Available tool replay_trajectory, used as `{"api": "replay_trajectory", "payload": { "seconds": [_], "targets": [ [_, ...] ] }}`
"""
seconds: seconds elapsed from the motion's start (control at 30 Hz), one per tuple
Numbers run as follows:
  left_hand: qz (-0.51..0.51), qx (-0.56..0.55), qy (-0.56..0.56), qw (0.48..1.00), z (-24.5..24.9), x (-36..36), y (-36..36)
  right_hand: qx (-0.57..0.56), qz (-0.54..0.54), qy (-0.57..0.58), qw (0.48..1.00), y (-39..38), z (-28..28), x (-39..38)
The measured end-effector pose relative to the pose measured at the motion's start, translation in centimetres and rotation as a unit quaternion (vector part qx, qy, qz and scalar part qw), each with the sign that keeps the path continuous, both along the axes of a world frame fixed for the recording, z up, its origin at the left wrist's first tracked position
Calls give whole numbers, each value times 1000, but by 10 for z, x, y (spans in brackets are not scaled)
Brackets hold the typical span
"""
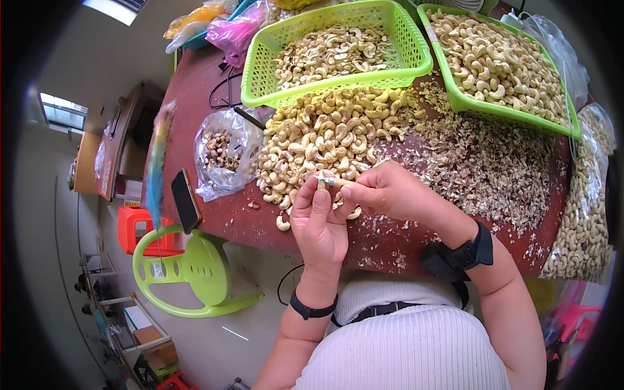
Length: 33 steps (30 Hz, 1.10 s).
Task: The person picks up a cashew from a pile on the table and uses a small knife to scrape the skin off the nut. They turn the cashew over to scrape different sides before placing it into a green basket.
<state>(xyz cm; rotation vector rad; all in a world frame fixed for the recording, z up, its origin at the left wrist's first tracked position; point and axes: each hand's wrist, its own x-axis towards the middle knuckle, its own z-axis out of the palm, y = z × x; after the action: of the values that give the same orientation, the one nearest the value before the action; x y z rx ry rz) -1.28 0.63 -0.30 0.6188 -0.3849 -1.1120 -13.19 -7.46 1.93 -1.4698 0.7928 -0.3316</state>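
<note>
My left hand (318, 221) is pinched on a cashew nut (322, 184), held up between thumb and fingers at the table's front part. Closed around the pale handle of a small peeling knife (339, 184), my right hand (390, 188) brings its short metal end against the nut. Fingers partly hide both the nut and the blade. Just behind my hands spreads a pile of cashew nuts (325, 133). Flakes of brown skin (481, 169) cover the table on the right.
Two green baskets (416, 45) (572, 123) of cashews stand at the back. On the left are a clear plastic bag (244, 140) with darker pieces and a phone (185, 201) at the edge. A filled bag of cashews (578, 221) lies right; a green chair (208, 273) stands left.
</note>
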Motion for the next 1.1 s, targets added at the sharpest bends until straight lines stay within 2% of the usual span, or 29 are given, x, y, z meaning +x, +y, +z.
{"api": "replay_trajectory", "payload": {
  "seconds": [0.17,0.27,0.37,0.47,0.6,0.83,1.1],
  "targets": [
    [2,-10,-2,1000,-4,-2,0,7,-13,-10,1000,0,2,-2],
    [31,14,-43,999,4,-16,-1,9,-10,-13,1000,-5,-1,-4],
    [27,7,-9,1000,4,-20,-5,-20,-34,-29,999,-7,-6,-7],
    [-41,19,39,998,0,-9,-8,3,-39,-18,999,-7,3,-18],
    [-46,110,-27,992,7,-9,-14,-14,-81,-1,997,-9,2,-37],
    [-44,91,-85,991,11,-12,-16,1,-85,3,996,-1,7,-46],
    [-96,63,-51,992,12,-4,-15,-28,-45,40,998,3,4,-42]
  ]
}}
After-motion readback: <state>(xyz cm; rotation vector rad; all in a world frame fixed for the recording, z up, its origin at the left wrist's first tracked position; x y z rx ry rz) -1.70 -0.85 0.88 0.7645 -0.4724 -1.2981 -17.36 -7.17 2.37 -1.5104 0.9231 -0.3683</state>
